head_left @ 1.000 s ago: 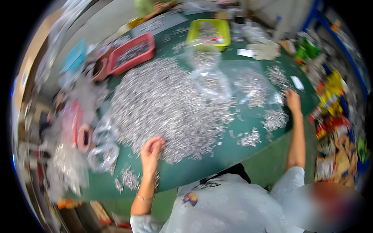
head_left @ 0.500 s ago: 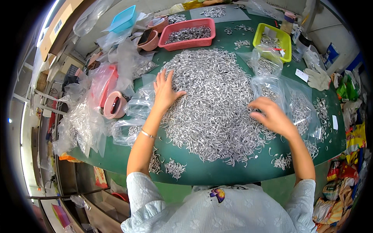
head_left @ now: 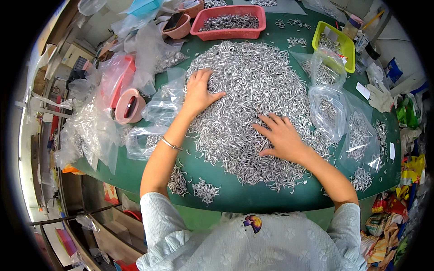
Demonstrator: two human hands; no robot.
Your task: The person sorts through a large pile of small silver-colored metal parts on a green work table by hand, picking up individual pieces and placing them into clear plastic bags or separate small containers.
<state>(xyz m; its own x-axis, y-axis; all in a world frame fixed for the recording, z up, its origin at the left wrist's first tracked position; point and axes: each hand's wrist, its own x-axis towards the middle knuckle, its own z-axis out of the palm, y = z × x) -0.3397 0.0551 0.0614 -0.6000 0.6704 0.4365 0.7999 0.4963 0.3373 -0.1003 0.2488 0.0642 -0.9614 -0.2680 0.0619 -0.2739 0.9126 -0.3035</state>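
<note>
Both hands lie flat and spread on the heap of small metal hooks (head_left: pixel 253 113) mid-surface (head_left: pixel 235 194): left hand (head_left: pixel 199 92) at its far-left edge, right hand (head_left: pixel 281 135) nearer. The hooks look stiff, light and loose (probably tangling, slippery); best scooped in handfuls.

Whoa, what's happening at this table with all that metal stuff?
A person has both hands flat on a big heap of small silver metal hooks on a green table. The left hand presses its upper left side, the right hand its lower middle. Clear plastic bags and a red tray of parts lie around.
</note>
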